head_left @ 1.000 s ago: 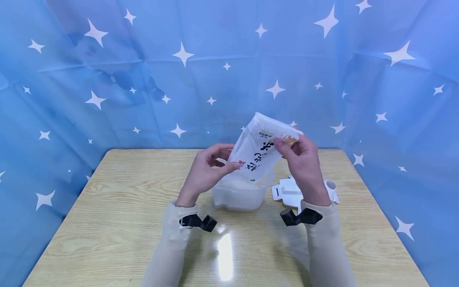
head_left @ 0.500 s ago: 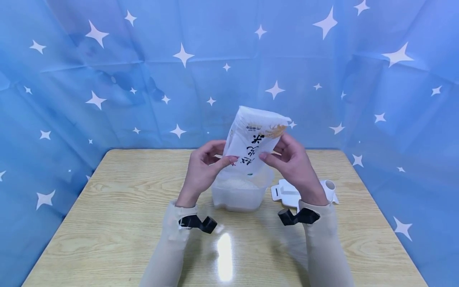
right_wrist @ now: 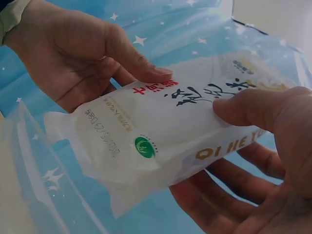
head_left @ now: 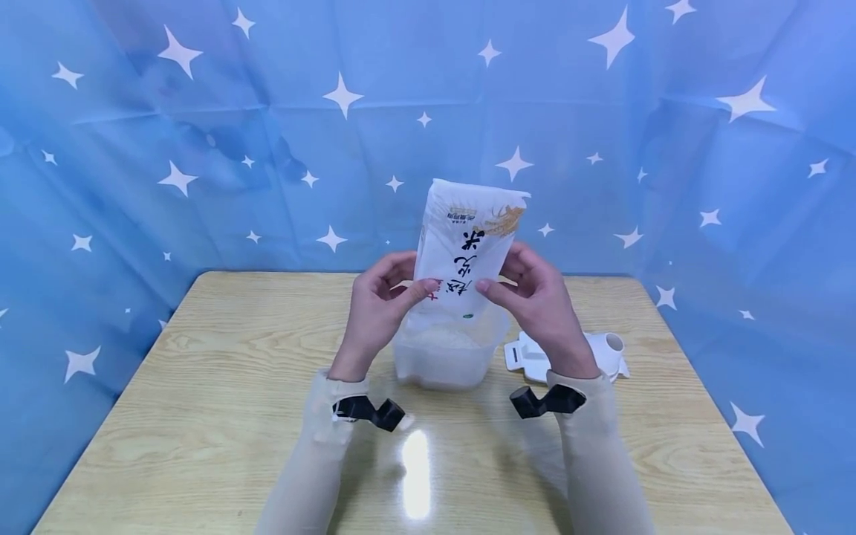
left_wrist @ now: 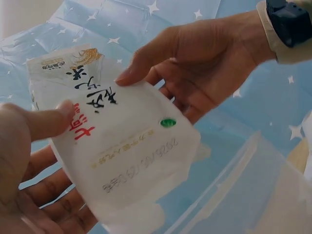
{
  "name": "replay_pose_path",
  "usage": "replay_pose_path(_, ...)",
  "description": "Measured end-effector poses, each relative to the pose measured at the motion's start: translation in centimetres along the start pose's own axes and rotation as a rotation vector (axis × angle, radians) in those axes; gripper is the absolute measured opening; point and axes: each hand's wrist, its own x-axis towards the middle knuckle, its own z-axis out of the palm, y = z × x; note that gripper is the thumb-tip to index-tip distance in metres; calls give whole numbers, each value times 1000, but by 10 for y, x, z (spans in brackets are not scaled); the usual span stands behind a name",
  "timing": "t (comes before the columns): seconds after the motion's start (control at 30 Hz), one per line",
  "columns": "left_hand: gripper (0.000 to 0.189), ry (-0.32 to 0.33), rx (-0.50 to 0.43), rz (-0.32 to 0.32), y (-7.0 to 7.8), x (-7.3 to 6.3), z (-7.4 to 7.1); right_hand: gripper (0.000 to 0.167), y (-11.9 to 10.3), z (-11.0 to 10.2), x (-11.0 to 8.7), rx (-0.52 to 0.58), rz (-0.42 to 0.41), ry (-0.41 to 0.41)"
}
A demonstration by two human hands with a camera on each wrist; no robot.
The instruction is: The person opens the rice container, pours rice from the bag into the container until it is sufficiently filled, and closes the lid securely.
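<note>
A white rice bag [head_left: 461, 238] with black, red and gold print is held upside down, its lower end over a translucent plastic container [head_left: 441, 368]. White rice [head_left: 444, 339] lies inside the container. My left hand [head_left: 377, 308] grips the bag's left side, thumb on the front and fingers behind. On the opposite side my right hand [head_left: 535, 301] holds it the same way, thumb pressing near the black lettering. In the right wrist view the bag [right_wrist: 161, 117] shows a green oval mark and gold letters along its side. The container's wall [left_wrist: 234, 190] stands just beyond the bag's end in the left wrist view.
A white plastic piece [head_left: 535, 358] with a slotted tab and a round white tube-like part [head_left: 610, 349] lie on the wooden table [head_left: 234, 386], right of the container and partly behind my right forearm. A blue star-patterned cloth [head_left: 267, 148] hangs behind and at both sides.
The bag has tipped from a slant to nearly upright, its top moving left and up. My right hand has shifted from the upper corner down to the bag's side; my left hand keeps its hold.
</note>
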Motion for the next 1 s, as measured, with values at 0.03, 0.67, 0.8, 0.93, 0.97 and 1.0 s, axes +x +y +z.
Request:
replay_pose_path(0.03, 38, -16, 8, 4, 0, 0, -1, 53, 0, 0, 0, -5, 2, 11)
replay_pose_path(0.67, 45, -137, 57, 24, -25, -3, -32, 43, -14, -19, -12, -9, -46, 49)
replay_pose_path(0.8, 51, -153, 74, -2, -35, -7, -40, 41, -14, -19, -15, -33, -73, 8)
replay_pose_path(0.93, 59, -190, 84, -42, -43, -12, -47, 39, -14, -18, -18, -45, -47, -52)
replay_pose_path(0.97, 61, -201, 88, -56, -45, -14, -48, 38, -14, -18, -19, -56, -30, -69)
replay_pose_path(1.0, 63, -212, 93, -69, -47, -16, -49, 37, -14, -18, -20, -69, -14, -91)
